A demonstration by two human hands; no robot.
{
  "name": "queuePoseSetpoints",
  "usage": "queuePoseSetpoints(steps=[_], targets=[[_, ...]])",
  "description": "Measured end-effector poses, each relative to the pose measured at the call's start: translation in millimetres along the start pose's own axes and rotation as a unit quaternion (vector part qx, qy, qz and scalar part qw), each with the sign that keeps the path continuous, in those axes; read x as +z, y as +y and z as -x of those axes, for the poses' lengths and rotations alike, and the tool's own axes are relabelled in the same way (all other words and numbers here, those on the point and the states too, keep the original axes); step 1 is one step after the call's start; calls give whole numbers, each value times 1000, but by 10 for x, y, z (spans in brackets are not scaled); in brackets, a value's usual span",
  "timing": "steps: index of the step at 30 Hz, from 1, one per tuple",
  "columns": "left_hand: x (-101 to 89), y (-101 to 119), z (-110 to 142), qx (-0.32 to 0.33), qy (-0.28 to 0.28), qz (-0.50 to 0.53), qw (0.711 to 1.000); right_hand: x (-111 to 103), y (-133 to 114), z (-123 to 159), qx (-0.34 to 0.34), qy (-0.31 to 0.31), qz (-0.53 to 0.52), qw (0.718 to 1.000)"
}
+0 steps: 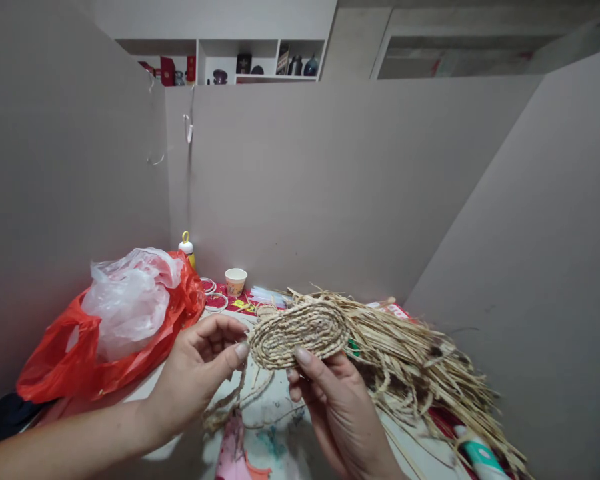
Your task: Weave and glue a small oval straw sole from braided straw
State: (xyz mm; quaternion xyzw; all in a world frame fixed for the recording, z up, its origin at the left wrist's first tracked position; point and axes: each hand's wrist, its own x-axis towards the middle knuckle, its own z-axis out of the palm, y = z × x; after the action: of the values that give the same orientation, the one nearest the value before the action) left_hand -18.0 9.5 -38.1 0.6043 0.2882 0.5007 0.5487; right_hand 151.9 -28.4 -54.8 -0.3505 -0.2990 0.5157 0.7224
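The straw heap (425, 347) lies at right. The left hand (193, 360), curled narrow – its grip I cannot tell – is at the left end, and the right hand (333, 393) pinches the lower edge, of the oval braided coil (300, 331), its long axis going left to right.

The left forearm (80, 433) slants up from the lower left; the left hand (195, 363) curls its fingers near its thumb. The right hand (330, 393) has a closed grip, thumb uppermost.
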Motion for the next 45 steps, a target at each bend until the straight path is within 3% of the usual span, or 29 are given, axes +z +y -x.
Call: queuePoseSetpoints(steps=[17,30,35,40,45], targets=[[1,50,-28,-89,-34,46,994,29,42,38,1,-20,-4,1000],[-18,54,-36,-87,-68,36,993,-5,99,71,9,-47,10,999],[-72,73,-58,-59,-46,27,997,30,155,122,21,-136,44,989],[-93,87,-45,-65,-44,45,996,-18,401,123,98,-258,62,959],[-121,133,-59,-37,-27,28,999,-102,415,83,152,-283,98,942]])
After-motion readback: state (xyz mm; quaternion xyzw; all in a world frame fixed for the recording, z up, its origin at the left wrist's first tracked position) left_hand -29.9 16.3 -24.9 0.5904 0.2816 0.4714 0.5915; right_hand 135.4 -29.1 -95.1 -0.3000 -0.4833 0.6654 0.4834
